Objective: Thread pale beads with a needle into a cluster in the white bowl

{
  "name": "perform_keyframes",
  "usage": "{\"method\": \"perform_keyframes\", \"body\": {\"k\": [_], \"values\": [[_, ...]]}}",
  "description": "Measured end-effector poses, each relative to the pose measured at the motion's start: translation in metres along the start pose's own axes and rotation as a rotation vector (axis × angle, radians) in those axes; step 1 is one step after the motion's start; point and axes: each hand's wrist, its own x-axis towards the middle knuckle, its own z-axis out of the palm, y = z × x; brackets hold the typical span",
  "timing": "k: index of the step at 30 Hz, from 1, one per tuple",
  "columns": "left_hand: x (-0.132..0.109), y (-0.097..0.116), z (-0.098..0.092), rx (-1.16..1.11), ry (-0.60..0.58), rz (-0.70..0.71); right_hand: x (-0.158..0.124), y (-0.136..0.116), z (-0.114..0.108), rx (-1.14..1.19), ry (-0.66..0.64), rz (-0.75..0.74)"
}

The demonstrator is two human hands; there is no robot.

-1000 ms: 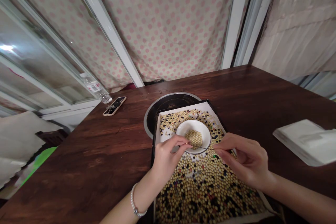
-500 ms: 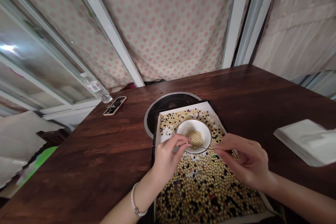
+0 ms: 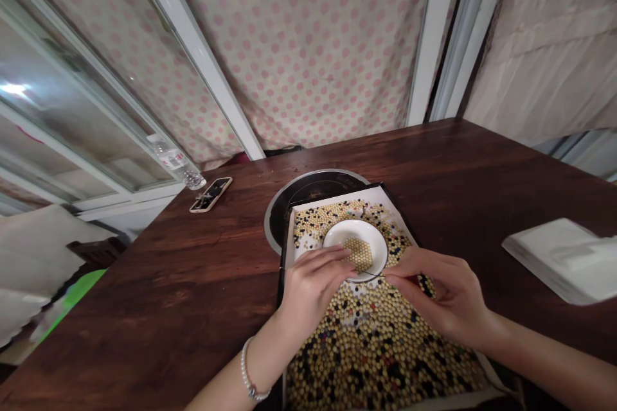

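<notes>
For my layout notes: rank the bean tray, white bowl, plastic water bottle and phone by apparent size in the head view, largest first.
1. bean tray
2. white bowl
3. plastic water bottle and phone: these look alike, so I won't rank them.

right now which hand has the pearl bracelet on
The left hand wears the pearl bracelet on its wrist; the right hand has none, its visible wrist is bare.

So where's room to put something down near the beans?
Bare wood lies between phone and left hand, and between tray and napkins. Crowded: the tray, beans around the bowl, right hand and left at its rim.
</notes>
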Motion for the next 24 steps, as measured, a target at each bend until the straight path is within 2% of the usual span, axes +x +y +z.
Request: {"method": "perform_keyframes", "body": {"k": [4, 9, 16, 20, 24], "values": [[0.0016, 0.0016, -0.0007, -0.028, -0.026, 0.016, 0.0004, 0.0016, 0.0008, -0.011, -0.012, -0.001], [0.0015, 0.0044, 0.0014, 0.063, 0.02, -0.012, 0.0016, 0.0002, 0.0024, -0.035, -0.05, -0.023], [-0.0016, 0.0067, 0.0058, 0.032, -0.049, -0.023, 0.0028, -0.0004, 0.0071, -0.063, -0.224, -0.055], [-0.0047, 0.0078, 0.0057, 0.002, -0.049, 0.0, 0.0007, 0.0032, 0.0076, -0.072, -0.241, -0.041], [-0.0049, 0.0081, 0.0056, -0.076, -0.098, 0.031, -0.0013, 0.0054, 0.0067, -0.097, -0.27, -0.05]]}}
